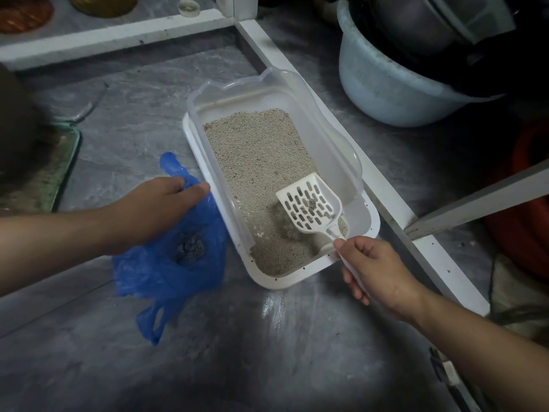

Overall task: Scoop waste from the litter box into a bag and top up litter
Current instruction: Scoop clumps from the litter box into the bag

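A white litter box (372, 230) with a clear raised rim stands on the grey floor, holding pale grainy litter (258, 156). My right hand (377, 269) grips the handle of a white slotted scoop (310, 203), held just above the litter near the box's near end, with a few small dark bits on it. Left of the box lies an open blue plastic bag (166, 272) with a dark grey clump of waste (190, 248) inside. My left hand (160, 203) pinches the bag's upper edge, right beside the box's left wall.
A white frame rail (395, 200) runs along the box's right side and another across the back. A pale blue basin (383, 84) with dark items stands at the back right, an orange object (525, 215) at the right edge, a green tray (56, 173) at the left.
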{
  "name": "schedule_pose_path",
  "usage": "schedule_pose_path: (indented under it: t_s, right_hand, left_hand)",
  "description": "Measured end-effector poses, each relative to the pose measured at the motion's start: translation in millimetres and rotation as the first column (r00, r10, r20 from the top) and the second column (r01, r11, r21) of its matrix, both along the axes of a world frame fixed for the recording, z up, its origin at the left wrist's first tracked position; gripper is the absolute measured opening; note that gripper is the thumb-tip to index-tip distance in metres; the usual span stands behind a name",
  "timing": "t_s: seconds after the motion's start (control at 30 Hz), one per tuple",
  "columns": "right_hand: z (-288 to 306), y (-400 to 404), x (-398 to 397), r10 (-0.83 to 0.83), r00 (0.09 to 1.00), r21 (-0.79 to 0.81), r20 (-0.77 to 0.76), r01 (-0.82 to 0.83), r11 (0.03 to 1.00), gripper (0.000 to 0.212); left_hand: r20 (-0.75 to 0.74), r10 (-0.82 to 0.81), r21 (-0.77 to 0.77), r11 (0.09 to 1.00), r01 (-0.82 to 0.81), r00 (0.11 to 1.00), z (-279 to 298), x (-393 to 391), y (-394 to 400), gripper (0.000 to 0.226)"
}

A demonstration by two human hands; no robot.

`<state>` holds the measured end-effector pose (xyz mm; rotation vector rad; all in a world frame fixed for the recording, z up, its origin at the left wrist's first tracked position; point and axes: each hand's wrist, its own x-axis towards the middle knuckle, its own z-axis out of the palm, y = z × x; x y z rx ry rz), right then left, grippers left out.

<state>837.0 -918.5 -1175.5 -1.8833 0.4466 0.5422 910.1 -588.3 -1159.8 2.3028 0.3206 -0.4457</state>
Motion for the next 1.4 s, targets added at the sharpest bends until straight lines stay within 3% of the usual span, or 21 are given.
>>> schedule_pose_path:
  t_s: [0.13, 0.3, 0.53, 0.77, 0.87, 0.97, 1.07, 1.2, 1.4]
  right_hand:
    - [2, 6, -1, 0.007, 1.000, 0.040, 0.005, -0.008, 0.999, 0.045]
    - [13, 17, 0, 0.005, 1.000, 0.150, 0.020, -0.008, 0.989, 0.036]
    - [36, 57, -6, 0.228, 0.971, 0.158, 0.076, -0.237, 0.959, 0.010]
    - [28, 98, -17, 0.505, 0.855, -0.124, 0.121, -0.492, 0.862, 0.006]
    - [11, 114, -18, 0.621, 0.775, -0.325, 0.117, -0.561, 0.762, 0.015]
    - [-3, 128, -17, 0.662, 0.743, -0.420, 0.098, -0.572, 0.705, 0.018]
    - [-9, 138, -16, 0.688, 0.720, -0.481, 0.086, -0.575, 0.662, 0.019]
    - [-12, 141, -19, 0.773, 0.625, -0.612, 0.107, -0.571, 0.547, 0.021]
    - [-15, 142, -24, 0.831, 0.544, -0.693, 0.111, -0.557, 0.457, 0.020]
  left_hand:
    - [-0.004, 0.048, -0.073, 0.996, -0.048, 0.999, -2, 0, 2, 0.047]
    - [-0.007, 0.076, -0.105, 0.991, -0.076, 0.997, 0, -1, 4, 0.048]
    - [-0.021, 0.078, -0.095, 0.992, -0.080, 0.997, 3, -5, 19, 0.036]
    - [-0.024, 0.083, -0.094, 0.992, -0.085, 0.996, 11, -13, 25, 0.042]
    - [-0.038, 0.084, -0.128, 0.988, -0.089, 0.996, 11, -16, 30, 0.057]
    - [-0.070, 0.099, -0.170, 0.979, -0.109, 0.993, 9, -18, 32, 0.060]
    - [-0.044, 0.100, -0.164, 0.981, -0.105, 0.994, 10, -17, 29, 0.044]
    - [-0.031, 0.092, -0.134, 0.986, -0.096, 0.995, 7, -15, 32, 0.040]
    - [-0.013, 0.090, -0.129, 0.988, -0.091, 0.996, 2, -14, 35, 0.033]
